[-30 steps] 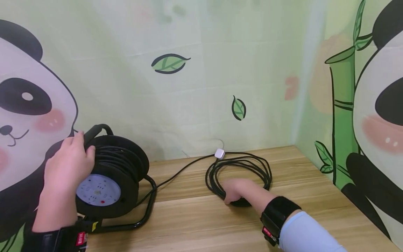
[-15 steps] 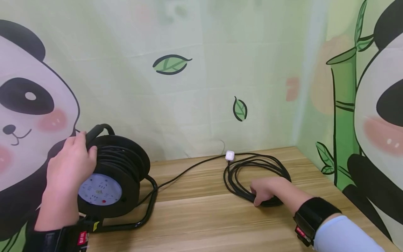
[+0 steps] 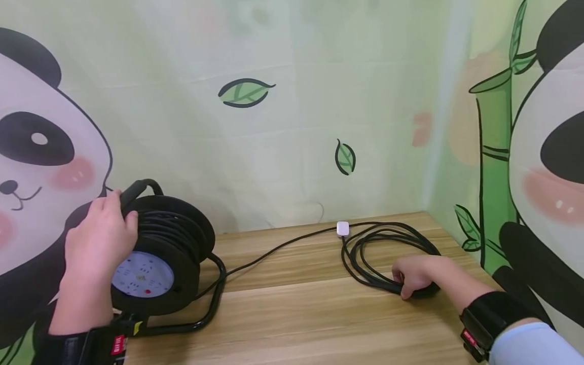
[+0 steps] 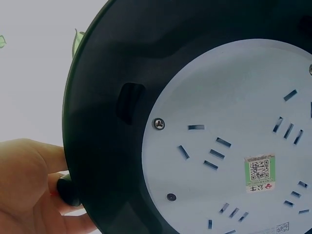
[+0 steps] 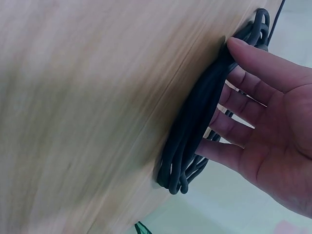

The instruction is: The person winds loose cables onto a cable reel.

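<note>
A black cable reel with a pale round socket face stands on the left of the table. My left hand grips the bar handle at its top; the left wrist view shows the fingers around the handle's end. On the right lies a loose coil of black cable. My right hand holds the coil's near side, with the thumb on one face and the fingers going behind it. At the coil's back edge sits a small white square plug-like piece.
One strand of cable runs across the wooden table from the reel to the coil. A tubular black stand supports the reel. Printed fabric walls rise at the back and right.
My right hand has slid the cable coil and white piece to the right along the table, and the strand to the reel spans farther. The left hand and reel stay put.
</note>
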Available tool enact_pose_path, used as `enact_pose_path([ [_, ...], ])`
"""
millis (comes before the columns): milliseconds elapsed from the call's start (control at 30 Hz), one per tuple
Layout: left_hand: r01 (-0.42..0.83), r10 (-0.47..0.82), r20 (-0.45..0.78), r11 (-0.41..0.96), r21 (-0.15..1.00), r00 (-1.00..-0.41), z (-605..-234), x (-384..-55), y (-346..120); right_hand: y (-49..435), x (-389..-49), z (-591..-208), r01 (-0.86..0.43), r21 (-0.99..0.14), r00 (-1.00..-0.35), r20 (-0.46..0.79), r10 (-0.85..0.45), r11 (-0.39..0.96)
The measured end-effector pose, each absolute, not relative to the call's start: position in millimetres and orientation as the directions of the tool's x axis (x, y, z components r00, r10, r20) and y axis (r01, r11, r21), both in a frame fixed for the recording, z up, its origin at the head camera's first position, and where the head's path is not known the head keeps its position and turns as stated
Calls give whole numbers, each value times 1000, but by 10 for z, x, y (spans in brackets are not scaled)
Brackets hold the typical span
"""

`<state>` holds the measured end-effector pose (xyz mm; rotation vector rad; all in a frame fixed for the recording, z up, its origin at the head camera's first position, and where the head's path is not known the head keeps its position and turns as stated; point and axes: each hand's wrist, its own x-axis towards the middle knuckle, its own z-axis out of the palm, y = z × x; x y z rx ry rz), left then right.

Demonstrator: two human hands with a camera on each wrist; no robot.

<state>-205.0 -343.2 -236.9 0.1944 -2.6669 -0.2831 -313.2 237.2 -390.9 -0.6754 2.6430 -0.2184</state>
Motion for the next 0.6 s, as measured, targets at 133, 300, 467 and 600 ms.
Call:
enact_pose_path([
  [133,-86,-177,411,969,232,-894,-2372,-2052,-3446,2397,-3134,-3926,-404,-254,-808,-351,-473,879],
  [300,-76,-167,410,970,230,-897,-2393,-2048,-3463,2377,-3121,-3930,-400,-240,-811,-357,-464,885],
  [467,-62,-155,415,971,230,-897,-2380,-2043,-3474,2365,-3114,-3918,-386,-230,-817,-365,-447,893],
  [600,-42,-144,420,969,244,-896,-2355,-2032,-3486,2344,-3132,-3848,-372,-203,-818,-388,-423,906],
])
